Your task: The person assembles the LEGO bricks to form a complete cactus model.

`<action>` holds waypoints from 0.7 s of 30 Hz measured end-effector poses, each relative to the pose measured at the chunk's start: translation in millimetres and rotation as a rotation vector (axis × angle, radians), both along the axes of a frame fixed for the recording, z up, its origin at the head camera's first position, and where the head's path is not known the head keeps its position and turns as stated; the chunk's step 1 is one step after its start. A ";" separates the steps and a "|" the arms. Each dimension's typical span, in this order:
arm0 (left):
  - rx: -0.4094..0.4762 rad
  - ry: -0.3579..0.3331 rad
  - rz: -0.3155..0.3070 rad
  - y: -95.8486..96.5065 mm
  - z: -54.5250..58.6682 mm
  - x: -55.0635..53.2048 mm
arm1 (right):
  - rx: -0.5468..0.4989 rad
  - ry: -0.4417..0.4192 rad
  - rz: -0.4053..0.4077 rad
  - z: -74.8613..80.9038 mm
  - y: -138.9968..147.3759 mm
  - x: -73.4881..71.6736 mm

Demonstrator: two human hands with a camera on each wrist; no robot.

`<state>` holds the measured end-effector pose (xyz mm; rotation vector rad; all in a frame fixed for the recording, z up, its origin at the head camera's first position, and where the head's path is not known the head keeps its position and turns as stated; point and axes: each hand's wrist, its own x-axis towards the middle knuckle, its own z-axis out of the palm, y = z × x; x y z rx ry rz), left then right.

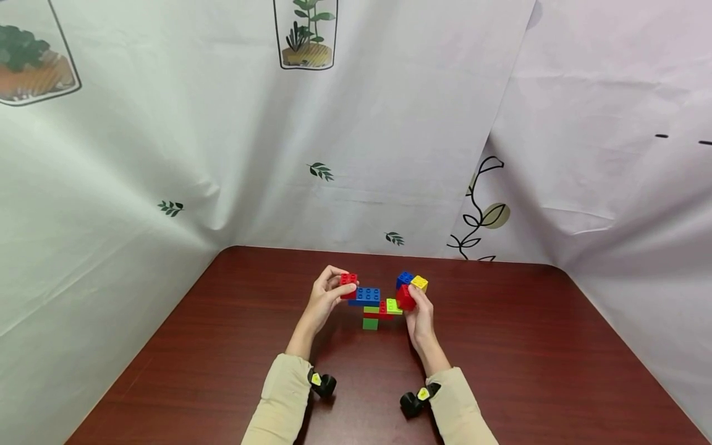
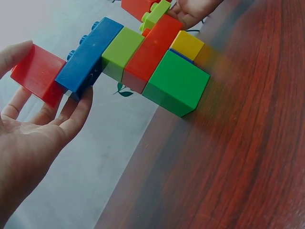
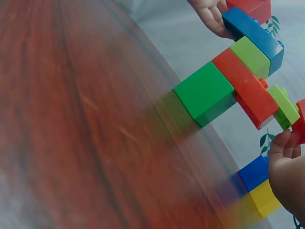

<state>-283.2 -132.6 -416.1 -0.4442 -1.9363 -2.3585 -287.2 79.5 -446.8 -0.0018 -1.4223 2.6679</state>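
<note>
A toy-brick build stands on the table, a green brick (image 1: 370,324) at its foot. Above that come a long red brick (image 2: 152,52), a lime brick (image 2: 122,53) and a long blue brick (image 1: 364,298). My left hand (image 1: 322,301) grips a red brick (image 1: 348,279) at the blue one's left end, with fingertips touching the blue underside in the left wrist view. On the right, another lime brick (image 1: 394,306) sits on the long red one. My right hand (image 1: 421,318) pinches a second red brick (image 1: 405,298) at its outer end.
Just behind my right hand, a blue brick (image 3: 254,172) and a yellow brick (image 3: 265,198) stand side by side on the brown table (image 1: 194,346). A white printed curtain (image 1: 378,154) hangs along the back and sides. Each wrist wears a small black camera (image 1: 324,384).
</note>
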 end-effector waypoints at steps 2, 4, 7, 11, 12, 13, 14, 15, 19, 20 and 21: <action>0.006 0.000 -0.003 0.1 0.0 -0.4 | 0.028 -0.002 -0.001 -0.2 0.3 -0.1; 0.009 -0.001 -0.005 0.1 -0.2 -1.0 | 0.048 0.000 0.001 -0.5 0.5 -0.5; 0.008 -0.001 -0.006 0.1 -0.5 -1.7 | 0.075 0.015 -0.002 -0.8 -0.1 -1.0; 0.004 0.000 -0.003 0.1 -0.7 -1.6 | 0.102 0.035 -0.017 -0.8 -1.3 -0.6; 0.005 0.001 -0.003 0.2 -0.6 -1.3 | 0.109 0.038 -0.019 -0.8 -1.2 -0.4; 0.005 0.001 -0.003 0.2 -0.6 -1.4 | 0.117 0.043 -0.021 -0.8 -1.2 -0.1; 0.005 0.000 -0.003 0.3 -0.4 -1.1 | 0.126 0.045 -0.023 -0.8 -1.1 0.1; 0.005 0.000 -0.002 0.3 -0.2 -0.8 | 0.137 0.046 -0.023 -0.8 -0.8 0.2; 0.009 0.001 -0.007 0.3 -0.2 -0.8 | 0.201 0.028 -0.025 -1.0 0.6 0.2; 0.010 0.001 -0.008 0.2 -0.6 -1.0 | 0.215 0.020 -0.024 -1.3 1.0 0.1; 0.012 0.001 -0.009 0.2 -0.5 -1.1 | 0.227 0.013 -0.023 -1.6 1.5 -0.2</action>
